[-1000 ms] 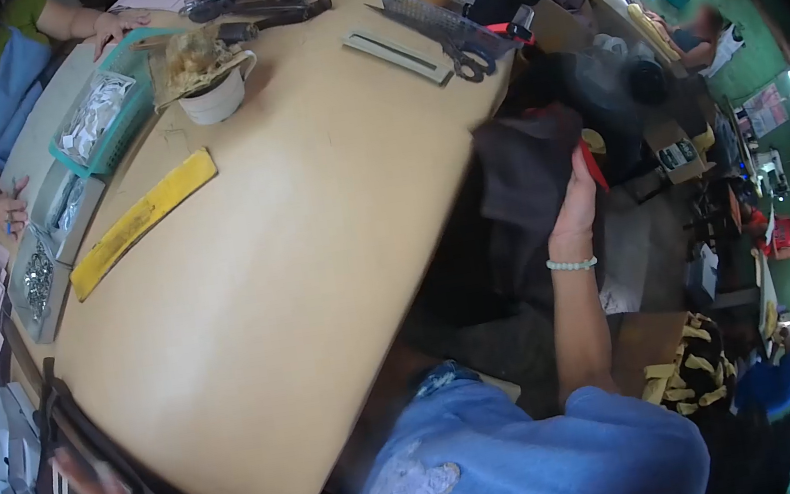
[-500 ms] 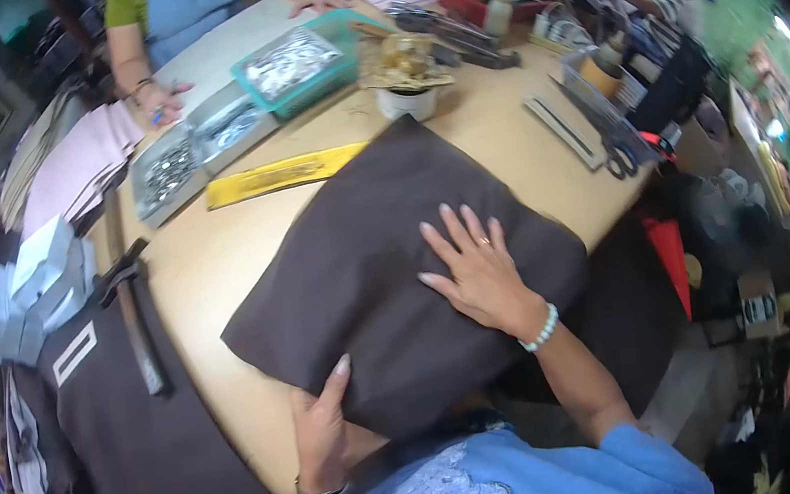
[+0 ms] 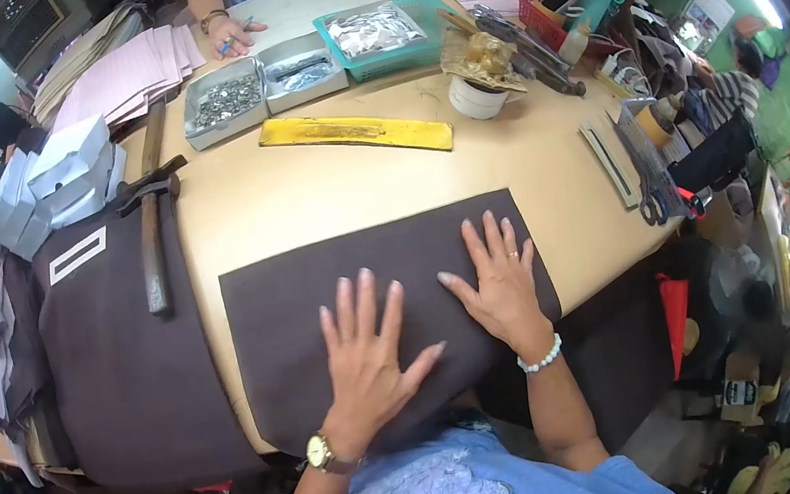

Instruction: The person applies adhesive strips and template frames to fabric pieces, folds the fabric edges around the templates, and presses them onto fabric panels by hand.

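A dark brown sheet of fabric or leather [image 3: 385, 248] lies flat on the table in front of me, its near edge hanging toward my body. My left hand [image 3: 365, 357] rests on its middle, palm down with the fingers spread. To the right, my right hand [image 3: 499, 283] also lies flat on the sheet, fingers apart, close to its right edge. Neither hand grips anything. Beyond the sheet is a yellow strip [image 3: 354, 134]. Left of it a hammer [image 3: 152, 243] lies on another dark brown piece [image 3: 137, 384], near a pale rectangular frame [image 3: 78, 255].
Grey boxes of metal parts [image 3: 229, 107] and a teal basket [image 3: 389, 58] stand at the back. A white pot [image 3: 477, 100] sits right of them. Scissors [image 3: 651, 201] lie near the right edge. White boxes [image 3: 67, 177] are stacked left. Across the table, a person's hand [image 3: 234, 37] holds a pen.
The dark sheet, raised and slanted before, now lies flat and straight. My left hand has let go of its near edge and spread out on top. My right hand stays on the sheet.
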The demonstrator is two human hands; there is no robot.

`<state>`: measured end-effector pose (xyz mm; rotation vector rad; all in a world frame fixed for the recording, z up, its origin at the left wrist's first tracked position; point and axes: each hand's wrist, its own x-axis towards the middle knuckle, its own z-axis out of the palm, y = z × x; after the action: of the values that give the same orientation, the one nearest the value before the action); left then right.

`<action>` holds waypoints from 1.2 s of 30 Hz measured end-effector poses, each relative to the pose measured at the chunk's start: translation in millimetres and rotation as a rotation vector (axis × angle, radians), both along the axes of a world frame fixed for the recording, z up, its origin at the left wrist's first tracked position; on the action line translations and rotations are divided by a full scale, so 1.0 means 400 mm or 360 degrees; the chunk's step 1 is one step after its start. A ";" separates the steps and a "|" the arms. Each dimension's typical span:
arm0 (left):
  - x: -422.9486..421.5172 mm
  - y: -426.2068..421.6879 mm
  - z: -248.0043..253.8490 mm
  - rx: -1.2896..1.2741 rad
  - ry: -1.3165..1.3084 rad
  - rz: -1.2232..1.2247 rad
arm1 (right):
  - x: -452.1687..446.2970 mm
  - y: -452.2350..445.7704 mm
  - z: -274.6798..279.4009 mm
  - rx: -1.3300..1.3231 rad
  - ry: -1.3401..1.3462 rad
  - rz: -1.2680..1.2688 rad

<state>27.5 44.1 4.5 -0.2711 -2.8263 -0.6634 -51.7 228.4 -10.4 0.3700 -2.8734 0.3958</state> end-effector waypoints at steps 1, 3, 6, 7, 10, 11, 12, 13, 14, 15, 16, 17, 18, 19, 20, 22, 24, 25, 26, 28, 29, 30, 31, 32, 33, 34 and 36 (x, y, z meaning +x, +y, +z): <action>-0.008 0.011 -0.019 -0.0061 -0.0106 -0.0058 | -0.005 -0.002 -0.008 0.0075 -0.0020 0.0006; -0.003 0.024 -0.042 -0.0100 -0.0134 -0.0035 | -0.036 -0.008 0.003 0.0112 -0.0032 0.0083; 0.029 0.047 -0.059 -0.0115 -0.0135 0.0026 | -0.157 -0.055 0.046 -0.0092 0.0005 0.0273; 0.036 0.056 -0.059 -0.0117 -0.0138 0.0043 | -0.215 -0.088 0.052 -0.0116 0.0043 0.0329; 0.047 0.069 -0.060 -0.0103 -0.0126 0.0077 | -0.422 -0.193 -0.015 -0.0212 0.0188 0.0386; 0.049 0.069 -0.064 -0.0086 -0.0114 0.0080 | -0.475 -0.226 -0.031 -0.0258 0.0157 0.0371; 0.050 0.069 -0.067 -0.0067 -0.0104 0.0082 | -0.502 -0.247 -0.038 -0.0170 0.0119 0.0333; 0.050 0.067 -0.068 -0.0088 -0.0103 0.0079 | -0.522 -0.259 -0.045 -0.0080 0.0079 0.0292; 0.051 0.064 -0.064 -0.0069 -0.0106 0.0044 | -0.539 -0.268 -0.059 0.0010 0.0036 0.0247; 0.051 0.060 -0.054 -0.0048 -0.0112 0.0004 | -0.539 -0.279 -0.060 -0.0101 0.0201 0.0261; 0.052 0.058 -0.051 -0.0020 -0.0120 -0.0041 | -0.544 -0.275 -0.056 -0.0179 0.0166 0.0323; 0.056 0.058 -0.055 -0.0052 -0.0107 -0.0098 | -0.551 -0.261 -0.051 -0.0252 0.0125 0.0378; 0.059 0.058 -0.060 -0.0058 -0.0117 -0.0108 | -0.537 -0.255 -0.031 -0.0324 0.0076 0.0424; 0.058 0.059 -0.067 -0.0063 -0.0127 -0.0119 | -0.522 -0.255 -0.021 -0.0581 0.0087 0.0399; 0.059 0.060 -0.071 -0.0071 -0.0134 -0.0129 | -0.501 -0.246 -0.006 -0.0587 0.0115 0.0495; 0.060 0.061 -0.071 -0.0046 -0.0152 -0.0111 | -0.443 -0.233 0.061 -0.0610 0.0194 0.0692; 0.064 0.064 -0.072 -0.0004 -0.0164 -0.0087 | -0.352 -0.210 0.116 -0.0692 0.0067 0.0747; 0.068 0.067 -0.073 -0.0008 -0.0167 -0.0059 | -0.299 -0.195 0.139 -0.0732 0.0005 0.0773; 0.070 0.072 -0.073 -0.0012 -0.0169 -0.0034 | -0.240 -0.184 0.163 -0.0731 -0.0102 0.0759; 0.078 0.078 -0.073 -0.0016 -0.0162 0.0007 | -0.142 -0.155 0.156 -0.0647 -0.0221 0.0766; 0.082 0.078 -0.072 -0.0017 -0.0150 0.0024 | -0.106 -0.138 0.140 -0.0382 0.0068 0.0832; 0.085 0.076 -0.070 -0.0019 -0.0135 0.0041 | -0.065 -0.122 0.124 -0.0276 0.0257 0.0714; 0.092 0.075 -0.067 0.0070 -0.0112 0.0036 | -0.029 -0.097 0.094 -0.0384 0.0259 0.0494; 0.095 0.068 -0.061 0.0103 -0.0070 0.0041 | 0.000 -0.069 0.060 -0.0490 0.0264 0.0277; 0.101 0.056 -0.053 0.0135 -0.0031 0.0043 | 0.030 -0.043 0.030 -0.0508 0.0225 0.0120; 0.108 0.042 -0.046 0.0165 0.0004 0.0040 | 0.060 -0.019 0.001 -0.0526 0.0185 -0.0044; 0.094 -0.029 -0.008 0.0061 -0.0108 0.0202 | 0.087 0.019 -0.033 -0.0424 0.0082 -0.0212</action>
<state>64.9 32.3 1.5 -0.0635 -2.8619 -0.7106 -17.0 236.0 -23.8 0.1389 -2.7270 0.7211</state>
